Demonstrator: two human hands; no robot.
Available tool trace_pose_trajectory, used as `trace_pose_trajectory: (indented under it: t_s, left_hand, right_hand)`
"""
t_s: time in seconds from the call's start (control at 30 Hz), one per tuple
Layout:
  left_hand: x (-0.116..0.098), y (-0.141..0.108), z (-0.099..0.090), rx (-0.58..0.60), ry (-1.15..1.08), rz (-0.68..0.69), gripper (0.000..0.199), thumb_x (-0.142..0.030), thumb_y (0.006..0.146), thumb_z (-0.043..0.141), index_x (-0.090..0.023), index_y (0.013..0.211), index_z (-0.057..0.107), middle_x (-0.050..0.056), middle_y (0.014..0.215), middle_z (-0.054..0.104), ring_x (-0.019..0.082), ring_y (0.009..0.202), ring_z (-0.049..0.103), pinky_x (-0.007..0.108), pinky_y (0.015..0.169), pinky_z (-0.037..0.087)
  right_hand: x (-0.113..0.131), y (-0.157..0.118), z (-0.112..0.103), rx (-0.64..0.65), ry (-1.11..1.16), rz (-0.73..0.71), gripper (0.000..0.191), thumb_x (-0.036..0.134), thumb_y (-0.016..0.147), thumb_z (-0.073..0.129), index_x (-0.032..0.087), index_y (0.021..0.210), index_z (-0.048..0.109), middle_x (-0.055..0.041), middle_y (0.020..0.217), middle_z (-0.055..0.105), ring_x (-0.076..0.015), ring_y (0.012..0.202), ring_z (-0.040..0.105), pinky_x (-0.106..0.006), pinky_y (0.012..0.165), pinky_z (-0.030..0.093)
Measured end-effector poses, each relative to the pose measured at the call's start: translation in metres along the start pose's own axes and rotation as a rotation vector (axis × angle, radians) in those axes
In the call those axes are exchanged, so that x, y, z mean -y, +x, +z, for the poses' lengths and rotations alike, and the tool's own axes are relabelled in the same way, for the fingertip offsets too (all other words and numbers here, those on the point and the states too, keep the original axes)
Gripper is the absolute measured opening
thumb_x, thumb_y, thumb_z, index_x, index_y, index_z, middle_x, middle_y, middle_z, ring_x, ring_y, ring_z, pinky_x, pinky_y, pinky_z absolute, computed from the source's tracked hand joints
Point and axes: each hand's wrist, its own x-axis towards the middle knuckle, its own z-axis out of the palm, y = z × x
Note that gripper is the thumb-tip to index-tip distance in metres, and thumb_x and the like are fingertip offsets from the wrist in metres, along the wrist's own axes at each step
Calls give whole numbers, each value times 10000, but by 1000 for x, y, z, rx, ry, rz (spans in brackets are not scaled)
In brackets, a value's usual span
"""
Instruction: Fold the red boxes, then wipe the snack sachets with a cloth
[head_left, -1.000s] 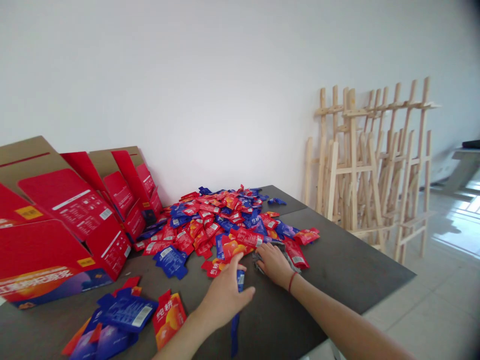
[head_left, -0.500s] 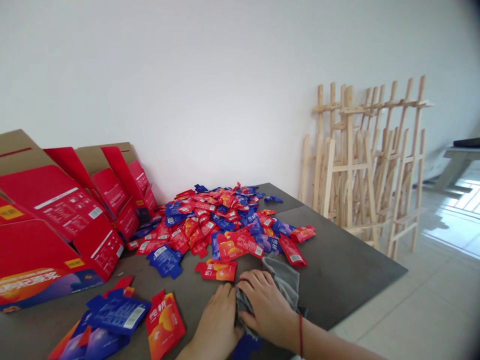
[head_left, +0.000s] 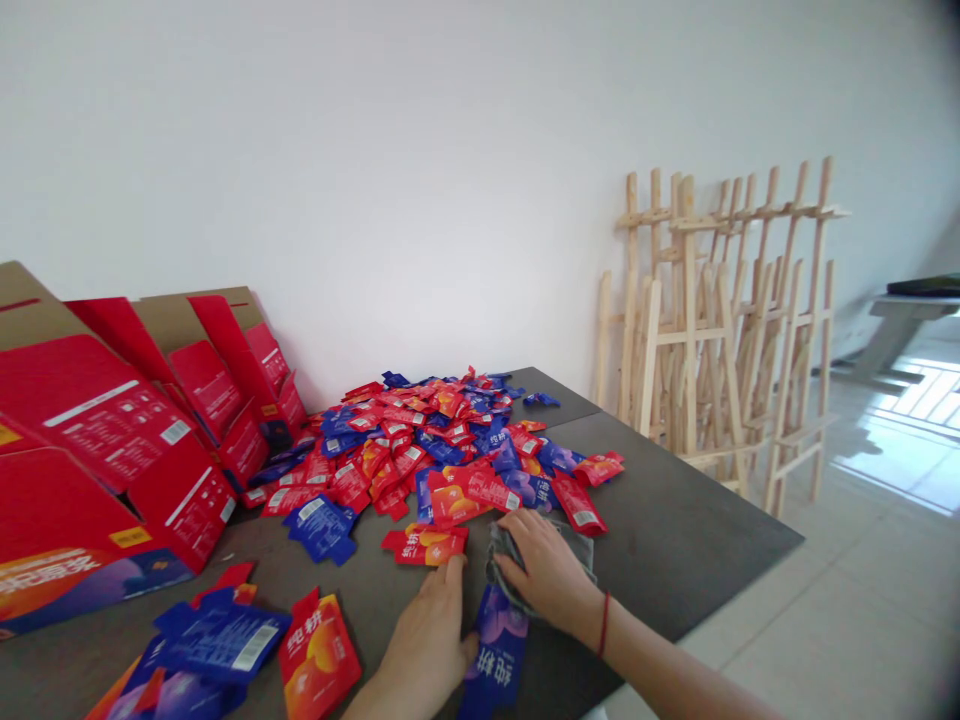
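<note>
My right hand [head_left: 547,570] is closed on a bunched grey cloth [head_left: 581,548], pressing it to the dark tabletop. Just below the cloth lies a blue pouch [head_left: 495,655] with pale lettering, its upper end close to the fabric. My left hand [head_left: 427,635] rests open on the table, its thumb at the blue pouch's left edge. Its fingertips reach the lower edge of a red-orange pouch [head_left: 426,545]. Another red-orange pouch [head_left: 319,655] lies to the left of this hand.
A big heap of red and blue pouches [head_left: 420,430] covers the table's [head_left: 675,530] far side. Blue pouches [head_left: 221,640] overlap at front left, near open red cartons [head_left: 180,480]. Wooden easels [head_left: 690,350] lean by the wall beyond the table's right edge.
My hands have moved apart. The right one has shifted slightly up and right with the cloth, exposing the blue pouch beneath. The view has turned slightly right.
</note>
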Motion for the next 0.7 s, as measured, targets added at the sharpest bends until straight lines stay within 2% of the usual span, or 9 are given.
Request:
trace_pose_trajectory:
  t_s: [0.07,0.13,0.27,0.37,0.5,0.6,0.7]
  left_hand:
    - [0,2,-2,-36,35,18,679,-147,632,560,-84,1301,460,183,1320,526,283,1252,466,354,1032,358]
    - [-5,1,-2,-38,45,19,663,-227,621,611,-91,1261,507,182,1302,535,309,1241,462,383,1035,358]
    - [-19,-8,4,2,26,-30,929,-314,522,730,-89,1374,434,188,1373,487,357,1274,412,439,1071,321]
    - [-23,-14,8,30,10,-59,958,-294,564,706,-96,1437,367,186,1405,474,355,1311,389,432,1105,278]
    - [-16,-17,7,93,29,-106,866,-261,652,640,-71,1446,352,198,1482,397,334,1391,313,407,1140,231]
    - [-9,-16,6,116,22,-89,684,-233,686,602,-105,1349,492,181,1398,502,316,1342,401,400,1112,282]
    - [-8,-14,9,73,21,-41,577,-200,669,593,-128,1241,567,165,1299,570,303,1268,469,390,1070,330]
  right_hand:
    - [9,-12,5,5,55,-129,363,360,841,620,237,1177,560,-49,1219,576,-240,1134,482,-355,995,326]
    - [13,-17,11,22,64,-193,400,377,812,655,241,1179,572,-46,1217,578,-250,1143,469,-375,1012,302]
    - [4,-5,18,59,-18,-111,320,341,838,622,222,1134,598,-51,1129,612,-238,1084,498,-362,962,338]
    - [-12,11,17,56,-57,-50,273,308,861,591,207,1114,605,-67,1107,619,-246,1071,508,-368,932,356]
    - [-25,21,8,20,-55,7,252,261,875,568,176,1110,602,-97,1113,620,-268,1066,514,-386,920,366]
    - [-18,12,0,7,-20,9,254,264,895,548,186,1134,587,-78,1127,620,-232,1065,525,-340,928,372]
    - [-2,-7,-4,28,53,-98,303,321,892,569,234,1182,568,-40,1184,602,-203,1102,508,-318,973,344]
